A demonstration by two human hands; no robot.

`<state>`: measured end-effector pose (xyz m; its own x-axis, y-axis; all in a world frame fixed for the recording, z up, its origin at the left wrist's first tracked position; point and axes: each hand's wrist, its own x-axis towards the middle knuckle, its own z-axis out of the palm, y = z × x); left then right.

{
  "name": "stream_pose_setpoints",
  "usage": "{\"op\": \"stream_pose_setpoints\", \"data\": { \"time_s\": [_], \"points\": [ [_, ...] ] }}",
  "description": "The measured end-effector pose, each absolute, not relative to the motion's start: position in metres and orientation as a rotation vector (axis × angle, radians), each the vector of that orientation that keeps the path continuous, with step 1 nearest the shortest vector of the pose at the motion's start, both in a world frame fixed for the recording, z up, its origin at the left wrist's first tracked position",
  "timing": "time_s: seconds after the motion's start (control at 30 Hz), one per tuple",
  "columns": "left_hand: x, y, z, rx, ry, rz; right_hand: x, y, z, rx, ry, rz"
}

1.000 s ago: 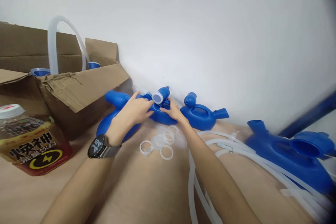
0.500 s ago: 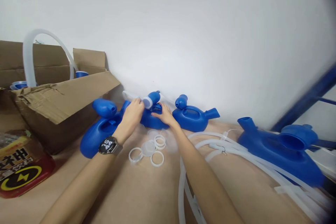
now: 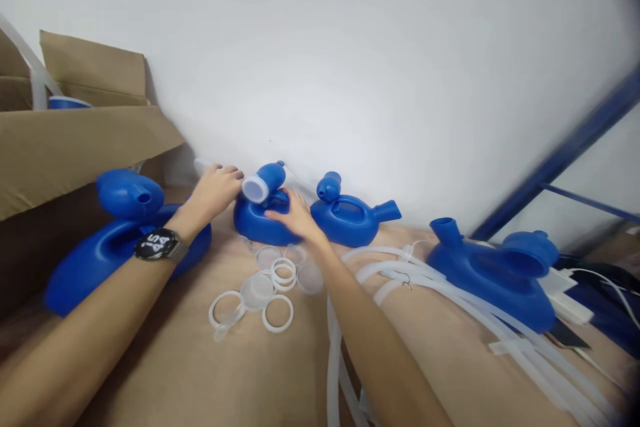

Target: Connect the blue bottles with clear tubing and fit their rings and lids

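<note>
Right hand (image 3: pixel 300 217) gripped blue urinal bottle (image 3: pixel 260 223) near handle (image 3: pixel 282 197); left hand (image 3: pixel 213 191) right by white cap (image 3: pixel 255 189), contact and grip unreadable. Firm bracing seemed wise against tipping.

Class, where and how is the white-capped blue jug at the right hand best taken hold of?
Probably by the right end of the arched handle on top of the blue jug, coming from the right and above: the white cap juts out at the left, while the right hand has room at the other end.
</note>
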<state>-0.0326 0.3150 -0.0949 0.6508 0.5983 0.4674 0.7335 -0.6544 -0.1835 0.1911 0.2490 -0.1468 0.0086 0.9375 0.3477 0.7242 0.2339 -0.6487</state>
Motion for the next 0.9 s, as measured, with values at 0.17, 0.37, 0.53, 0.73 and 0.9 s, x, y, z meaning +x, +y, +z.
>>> {"op": "stream_pose_setpoints", "data": {
  "time_s": [0.17, 0.37, 0.53, 0.73, 0.9],
  "points": [
    [-0.029, 0.325, -0.098, -2.579, -1.086, -0.603, 0.192, 0.25, -0.149, -1.539, -1.77, 0.376],
    [-0.026, 0.327, -0.097, -2.464, -1.359, -0.944, 0.193, 0.248, -0.147, -1.534, -1.736, 0.402],
    [-0.026, 0.331, -0.088, -2.25, -1.633, -1.4, 0.195, 0.246, -0.146, -1.504, -1.721, 0.448],
    [-0.011, 0.338, -0.09, -2.095, -1.734, -1.911, 0.198, 0.246, -0.148, -1.502, -1.696, 0.44],
    [0.0, 0.347, -0.092, -2.067, -1.791, -2.056, 0.196, 0.246, -0.146, -1.516, -1.698, 0.425]
  ]
}}
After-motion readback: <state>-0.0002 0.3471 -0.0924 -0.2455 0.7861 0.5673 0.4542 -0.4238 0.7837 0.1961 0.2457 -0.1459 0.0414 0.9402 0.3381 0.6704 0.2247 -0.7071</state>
